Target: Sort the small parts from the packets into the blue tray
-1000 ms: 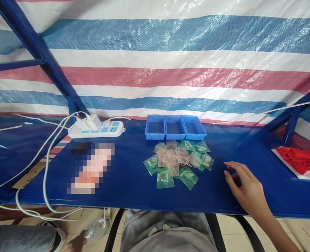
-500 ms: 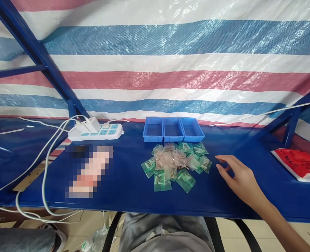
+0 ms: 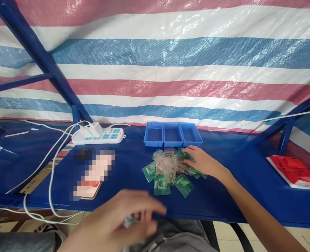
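Small plastic bags [image 3: 167,166] are piled on the worktop [image 3: 128,175], under and to the left of the fingers of the right hand [image 3: 206,162]; green bags are found around the outside, clear ones heaped in the middle. Right thumb and forefinger are held moderately apart at the pile's far right edge; whether a bag is touched cannot be told, and none is seen lifted. The left hand [image 3: 115,210] is badly blurred, held on the near side, apart from the pile; its fingers are loosely curled, a gap left to the thumb, nothing seen gripped.

Bags are judged light, limp and slick, likely to slide over each other; the thin rods inside, too small to be identified, are probably stiff and hard to damage. Best pinched by a free corner, since overlapping film may be dragged along.

The worktop is blue, smooth, slightly glossy. Three blue trays [image 3: 173,144] are lined up just beyond the right fingers. A white power strip [image 3: 120,135] is placed well to their left; a pixelated pale flat item [image 3: 94,173] is laid beyond and left of the left fingers, a red packet [image 3: 293,169] well right of the right ones. Behind everything, a striped sheet [image 3: 170,52] is hung.
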`<state>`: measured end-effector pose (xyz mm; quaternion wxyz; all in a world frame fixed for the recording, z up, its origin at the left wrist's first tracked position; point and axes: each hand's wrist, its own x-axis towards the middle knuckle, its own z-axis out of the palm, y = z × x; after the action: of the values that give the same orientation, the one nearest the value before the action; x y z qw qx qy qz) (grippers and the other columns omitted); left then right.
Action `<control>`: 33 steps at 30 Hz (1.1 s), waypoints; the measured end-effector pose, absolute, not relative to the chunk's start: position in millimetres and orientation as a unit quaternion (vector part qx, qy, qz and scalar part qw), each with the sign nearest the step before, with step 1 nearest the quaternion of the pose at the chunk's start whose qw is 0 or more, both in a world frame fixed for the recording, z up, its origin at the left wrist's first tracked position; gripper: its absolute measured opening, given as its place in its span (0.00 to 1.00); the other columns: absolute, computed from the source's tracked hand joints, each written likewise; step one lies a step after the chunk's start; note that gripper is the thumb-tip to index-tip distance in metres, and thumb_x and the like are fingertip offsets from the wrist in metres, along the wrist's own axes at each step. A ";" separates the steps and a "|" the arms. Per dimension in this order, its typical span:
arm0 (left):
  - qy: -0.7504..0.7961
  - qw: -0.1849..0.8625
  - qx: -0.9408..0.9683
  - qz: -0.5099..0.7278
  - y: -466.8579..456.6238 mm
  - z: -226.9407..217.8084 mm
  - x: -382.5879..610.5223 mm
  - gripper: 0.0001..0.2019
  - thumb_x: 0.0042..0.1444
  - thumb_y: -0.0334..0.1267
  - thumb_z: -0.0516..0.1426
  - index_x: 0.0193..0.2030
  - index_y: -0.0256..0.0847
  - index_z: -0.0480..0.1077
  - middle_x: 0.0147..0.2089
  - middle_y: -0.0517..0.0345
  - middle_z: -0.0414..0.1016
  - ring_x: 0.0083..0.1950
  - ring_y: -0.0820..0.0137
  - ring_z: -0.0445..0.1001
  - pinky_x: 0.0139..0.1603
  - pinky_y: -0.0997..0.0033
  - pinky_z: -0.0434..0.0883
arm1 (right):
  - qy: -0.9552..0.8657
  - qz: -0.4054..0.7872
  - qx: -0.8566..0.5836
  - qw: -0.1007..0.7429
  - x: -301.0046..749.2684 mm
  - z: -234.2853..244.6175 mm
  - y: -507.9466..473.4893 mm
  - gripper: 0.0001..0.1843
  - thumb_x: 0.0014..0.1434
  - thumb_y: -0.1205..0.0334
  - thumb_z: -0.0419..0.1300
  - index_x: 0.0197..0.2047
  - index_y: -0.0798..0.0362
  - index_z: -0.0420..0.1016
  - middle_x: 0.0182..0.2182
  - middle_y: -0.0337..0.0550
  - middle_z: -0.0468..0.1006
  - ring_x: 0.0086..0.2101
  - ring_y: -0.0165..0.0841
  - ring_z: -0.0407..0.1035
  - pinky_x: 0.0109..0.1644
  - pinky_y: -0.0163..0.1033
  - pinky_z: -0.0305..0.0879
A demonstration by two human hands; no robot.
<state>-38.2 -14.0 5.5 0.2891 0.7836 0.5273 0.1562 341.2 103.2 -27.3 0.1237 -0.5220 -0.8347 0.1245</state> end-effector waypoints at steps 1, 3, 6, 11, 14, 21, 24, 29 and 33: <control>0.462 0.305 0.821 0.140 11.4 19.8 -12.2 0.17 0.61 0.56 0.58 0.52 0.58 0.77 0.41 0.57 0.78 0.44 0.59 0.77 0.44 0.63 0.74 | -0.830 0.135 -0.529 0.112 340.3 -27.3 105.7 0.21 0.68 0.55 0.55 0.62 0.48 0.69 0.56 0.53 0.73 0.52 0.47 0.72 0.46 0.46 0.73; 0.394 0.285 0.857 0.168 61.0 42.1 35.0 0.16 0.67 0.50 0.51 0.53 0.52 0.77 0.41 0.56 0.79 0.41 0.64 0.77 0.41 0.68 0.72 | -0.824 0.143 -0.539 0.103 338.1 -28.1 111.1 0.20 0.67 0.57 0.56 0.61 0.49 0.70 0.55 0.53 0.73 0.53 0.47 0.71 0.45 0.44 0.72; 0.385 0.220 0.878 0.177 118.3 52.1 82.0 0.16 0.68 0.45 0.50 0.51 0.46 0.77 0.36 0.56 0.78 0.36 0.66 0.75 0.35 0.70 0.68 | -0.822 0.128 -0.542 0.121 335.5 -30.4 118.6 0.18 0.65 0.66 0.55 0.57 0.51 0.71 0.52 0.52 0.74 0.51 0.45 0.71 0.48 0.44 0.70; 0.342 0.169 0.897 0.222 162.4 21.2 106.7 0.14 0.68 0.40 0.49 0.48 0.43 0.75 0.37 0.56 0.77 0.37 0.67 0.74 0.35 0.71 0.65 | -0.830 0.104 -0.520 0.172 336.8 -27.0 123.1 0.17 0.65 0.73 0.49 0.51 0.53 0.74 0.44 0.49 0.77 0.44 0.40 0.73 0.51 0.43 0.67; 0.347 0.122 0.885 0.286 168.1 -5.0 108.2 0.15 0.70 0.38 0.46 0.53 0.41 0.72 0.41 0.54 0.76 0.35 0.70 0.73 0.35 0.72 0.65 | -0.810 0.095 -0.533 0.225 339.5 -25.3 123.0 0.15 0.68 0.69 0.48 0.49 0.53 0.75 0.42 0.49 0.78 0.41 0.39 0.74 0.48 0.42 0.67; 0.289 0.010 0.910 0.297 163.9 -28.9 110.1 0.13 0.69 0.36 0.49 0.57 0.43 0.66 0.47 0.52 0.72 0.38 0.70 0.72 0.30 0.73 0.64 | -0.720 0.153 -0.534 0.417 337.7 -33.5 122.4 0.11 0.66 0.60 0.54 0.46 0.51 0.76 0.43 0.47 0.81 0.39 0.39 0.75 0.42 0.42 0.71; 0.272 -0.025 0.917 0.292 162.8 -29.0 113.5 0.14 0.64 0.29 0.48 0.55 0.42 0.65 0.52 0.46 0.69 0.39 0.69 0.71 0.27 0.72 0.62 | -0.645 0.247 -0.536 0.486 332.6 -33.8 121.4 0.13 0.63 0.55 0.59 0.49 0.50 0.74 0.37 0.45 0.81 0.35 0.39 0.75 0.39 0.42 0.72; 0.271 -0.050 0.915 0.295 165.4 -30.6 112.7 0.14 0.64 0.28 0.49 0.54 0.41 0.64 0.57 0.42 0.65 0.49 0.63 0.72 0.34 0.70 0.68 | -0.580 0.412 -0.484 0.509 324.4 -32.7 120.7 0.20 0.60 0.52 0.62 0.53 0.47 0.67 0.31 0.39 0.76 0.29 0.35 0.71 0.33 0.41 0.72; 0.256 -0.041 0.915 0.309 168.3 -34.7 109.6 0.12 0.65 0.32 0.51 0.54 0.44 0.67 0.56 0.45 0.66 0.50 0.64 0.73 0.38 0.69 0.71 | -0.578 0.439 -0.463 0.508 320.9 -33.6 120.7 0.15 0.59 0.52 0.62 0.47 0.48 0.72 0.33 0.41 0.78 0.30 0.35 0.72 0.33 0.40 0.73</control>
<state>109.6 168.3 -34.7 -0.0412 0.9150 0.2565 0.3088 320.9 120.7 -33.6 0.5079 -0.4632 -0.5783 0.4394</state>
